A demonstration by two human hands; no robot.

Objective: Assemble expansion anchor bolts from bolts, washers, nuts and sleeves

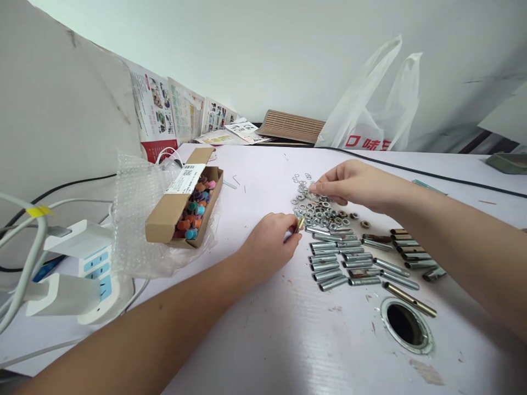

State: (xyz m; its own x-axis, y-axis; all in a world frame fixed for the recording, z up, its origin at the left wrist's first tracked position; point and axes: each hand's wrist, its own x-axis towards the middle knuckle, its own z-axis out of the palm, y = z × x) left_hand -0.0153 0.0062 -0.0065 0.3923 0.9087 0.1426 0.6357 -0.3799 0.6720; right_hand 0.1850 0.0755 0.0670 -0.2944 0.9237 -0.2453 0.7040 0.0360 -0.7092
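Nearest the camera, the person's left arm (181, 307) stretched over the white table (288, 351), and its hand, the left hand (274, 238), had thumb and forefinger clamped on a brass piece (301, 223), just off the near-left edge of a pile of nuts (323, 214). The right hand (348, 184) reached in from the other side, thumb and fingertips close together over the pile's far part, by some thin rings (308, 176); whether they gripped anything could not be told. Metal tubes (325, 262) lay in rows nearer the camera than the nuts, and a longer brass tube (409, 299) lay beside a dark, metal-rimmed hole (429, 341).

To the left, an open cardboard box (160, 227) held a jumble of caps (192, 219) in orange, teal, purple and pink. Bubble wrap (138, 219) spread beside it. At the back stood a plastic bag (362, 115), its contents indistinct.
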